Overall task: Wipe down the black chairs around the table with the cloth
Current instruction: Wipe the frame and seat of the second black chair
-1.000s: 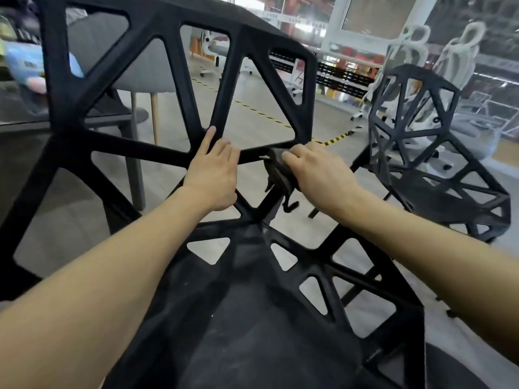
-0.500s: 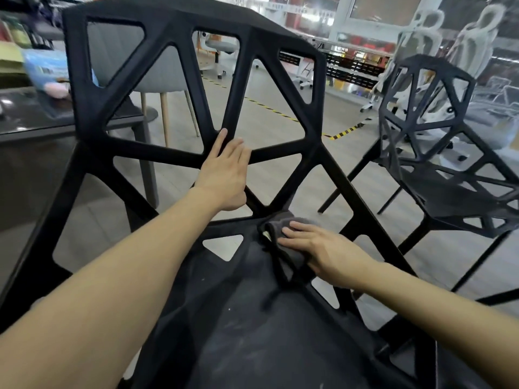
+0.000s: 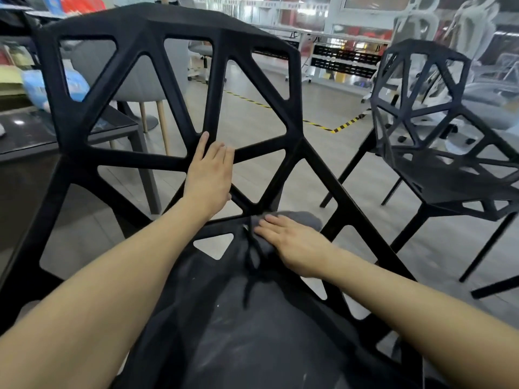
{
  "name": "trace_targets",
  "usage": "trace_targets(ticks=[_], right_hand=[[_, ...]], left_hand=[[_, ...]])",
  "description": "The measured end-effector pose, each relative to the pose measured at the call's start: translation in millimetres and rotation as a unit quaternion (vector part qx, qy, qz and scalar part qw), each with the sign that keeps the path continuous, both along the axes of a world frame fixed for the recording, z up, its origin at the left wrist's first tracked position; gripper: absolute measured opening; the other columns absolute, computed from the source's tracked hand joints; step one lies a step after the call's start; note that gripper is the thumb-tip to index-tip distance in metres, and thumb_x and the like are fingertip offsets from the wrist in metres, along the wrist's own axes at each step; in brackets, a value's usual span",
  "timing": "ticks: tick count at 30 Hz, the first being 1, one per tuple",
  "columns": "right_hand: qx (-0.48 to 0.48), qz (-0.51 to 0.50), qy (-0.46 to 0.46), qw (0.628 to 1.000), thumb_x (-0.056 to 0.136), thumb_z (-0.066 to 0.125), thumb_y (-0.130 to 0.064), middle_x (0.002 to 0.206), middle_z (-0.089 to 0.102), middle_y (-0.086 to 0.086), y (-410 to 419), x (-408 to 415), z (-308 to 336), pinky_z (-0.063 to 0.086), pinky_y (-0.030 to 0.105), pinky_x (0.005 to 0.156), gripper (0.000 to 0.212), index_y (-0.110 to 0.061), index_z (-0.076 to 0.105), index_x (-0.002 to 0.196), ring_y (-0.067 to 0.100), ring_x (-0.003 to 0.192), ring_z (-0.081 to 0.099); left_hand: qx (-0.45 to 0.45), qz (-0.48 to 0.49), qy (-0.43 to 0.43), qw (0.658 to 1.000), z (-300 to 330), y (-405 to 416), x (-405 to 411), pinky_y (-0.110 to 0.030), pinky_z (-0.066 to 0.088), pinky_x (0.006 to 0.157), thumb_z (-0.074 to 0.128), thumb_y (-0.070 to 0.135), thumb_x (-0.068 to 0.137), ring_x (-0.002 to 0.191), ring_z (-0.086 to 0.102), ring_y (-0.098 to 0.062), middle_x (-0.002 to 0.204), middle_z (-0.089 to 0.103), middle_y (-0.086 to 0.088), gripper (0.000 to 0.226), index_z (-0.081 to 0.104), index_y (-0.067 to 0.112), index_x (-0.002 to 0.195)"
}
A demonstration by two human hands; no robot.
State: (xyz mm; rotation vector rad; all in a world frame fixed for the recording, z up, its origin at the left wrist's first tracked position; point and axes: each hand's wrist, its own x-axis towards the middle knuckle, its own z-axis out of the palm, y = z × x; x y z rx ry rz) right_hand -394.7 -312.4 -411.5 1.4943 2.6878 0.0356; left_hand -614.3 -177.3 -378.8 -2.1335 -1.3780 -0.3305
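A black chair with an open lattice back fills the middle of the view, its dusty seat just below me. My left hand rests flat with straight fingers on a junction of the backrest's bars. My right hand presses flat on a dark grey cloth at the back of the seat, where the seat meets the backrest. A strip of the cloth trails down onto the seat. A second black lattice chair stands to the right.
A dark glossy table with blurred coloured items lies to the left, behind the near chair. A grey padded chair with wooden legs stands beyond it. Yellow-black tape marks the floor. White office chairs stand far right.
My right hand came down with the cloth from the backrest bar to the back of the seat and now presses it flat there. My left hand stays on the backrest.
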Motion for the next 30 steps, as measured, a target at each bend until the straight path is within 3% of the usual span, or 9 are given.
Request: trace_targets(ticks=[3, 6, 9, 12, 17, 20, 23, 26, 30], right_hand=[[0.007, -0.031, 0.014, 0.999, 0.099, 0.027, -0.024, 0.162, 0.045, 0.016, 27, -23, -13, 0.015, 0.04, 0.13, 0.063, -0.004, 0.045, 0.156, 0.034, 0.155, 0.033], [0.006, -0.025, 0.023, 0.999, 0.095, 0.039, -0.013, 0.139, 0.062, 0.009, -6, 8, 6, 0.041, 0.041, 0.116, 0.04, -0.011, 0.06, 0.129, 0.031, 0.137, 0.052], [0.025, 0.025, -0.006, 0.999, 0.085, 0.018, -0.018, 0.145, 0.062, 0.01, -37, 32, 10, 0.028, 0.037, 0.128, 0.064, -0.009, 0.062, 0.13, 0.028, 0.144, 0.049], [-0.001, -0.005, -0.02, 1.0, 0.098, 0.034, -0.014, 0.159, 0.049, 0.016, -1, 2, -3, 0.014, 0.037, 0.131, 0.055, -0.002, 0.051, 0.149, 0.032, 0.154, 0.037], [0.007, -0.036, -0.011, 0.999, 0.101, 0.046, -0.012, 0.148, 0.056, 0.017, 22, -25, 5, 0.026, 0.04, 0.125, 0.04, -0.004, 0.055, 0.14, 0.034, 0.144, 0.045], [0.004, 0.011, -0.091, 0.996, 0.101, 0.043, -0.012, 0.137, 0.064, 0.012, -26, 15, 24, 0.037, 0.042, 0.119, 0.033, -0.009, 0.059, 0.129, 0.032, 0.135, 0.054], [0.034, 0.038, -0.145, 0.988, 0.099, 0.021, -0.02, 0.157, 0.054, 0.015, -43, 30, 25, 0.01, 0.038, 0.133, 0.061, -0.003, 0.056, 0.145, 0.032, 0.152, 0.042], [0.012, 0.006, -0.129, 0.992, 0.102, 0.034, -0.018, 0.156, 0.052, 0.017, -8, -1, 1, 0.018, 0.042, 0.13, 0.05, -0.002, 0.055, 0.145, 0.036, 0.151, 0.042], [0.026, -0.013, -0.114, 0.993, 0.102, 0.032, -0.019, 0.134, 0.067, 0.015, -12, -6, 18, 0.034, 0.042, 0.121, 0.041, -0.008, 0.063, 0.126, 0.036, 0.132, 0.056]], left_hand=[[0.004, 0.012, 0.007, 1.0, 2, -3, 0, -0.053, 0.005, 0.135, 0.091, 0.064, 0.068, 0.15, 0.041, -0.029, 0.144, 0.057, -0.01, 0.116, 0.036, 0.002, 0.151], [-0.003, 0.022, 0.014, 1.0, 3, -4, -1, -0.053, 0.005, 0.135, 0.089, 0.067, 0.068, 0.152, 0.038, -0.029, 0.145, 0.056, -0.01, 0.119, 0.034, 0.003, 0.152], [-0.005, 0.027, 0.007, 1.0, 2, -6, 2, -0.054, 0.004, 0.135, 0.091, 0.064, 0.068, 0.151, 0.038, -0.03, 0.144, 0.055, -0.011, 0.119, 0.035, 0.002, 0.153], [0.0, 0.03, 0.004, 1.0, 1, -6, 4, -0.054, 0.003, 0.135, 0.091, 0.06, 0.07, 0.151, 0.037, -0.031, 0.144, 0.054, -0.012, 0.118, 0.034, 0.001, 0.153], [-0.01, 0.033, 0.007, 0.999, 4, -11, 0, -0.053, 0.004, 0.135, 0.089, 0.063, 0.072, 0.155, 0.032, -0.029, 0.151, 0.05, -0.011, 0.122, 0.028, 0.001, 0.157], [-0.016, 0.028, -0.001, 0.999, 4, -11, 0, -0.053, 0.003, 0.135, 0.091, 0.058, 0.072, 0.157, 0.03, -0.03, 0.153, 0.049, -0.013, 0.118, 0.03, 0.001, 0.155], [-0.023, 0.03, -0.01, 0.999, 2, -10, 5, -0.053, 0.002, 0.135, 0.091, 0.047, 0.073, 0.155, 0.031, -0.031, 0.151, 0.049, -0.014, 0.109, 0.033, 0.0, 0.153], [-0.031, 0.045, -0.007, 0.998, 0, -11, 6, -0.053, 0.002, 0.135, 0.087, 0.042, 0.074, 0.156, 0.03, -0.031, 0.153, 0.047, -0.014, 0.104, 0.034, 0.0, 0.153], [-0.031, 0.042, 0.005, 0.999, 1, -8, 1, -0.053, 0.004, 0.135, 0.09, 0.053, 0.071, 0.159, 0.027, -0.031, 0.16, 0.043, -0.016, 0.115, 0.031, 0.0, 0.155]])
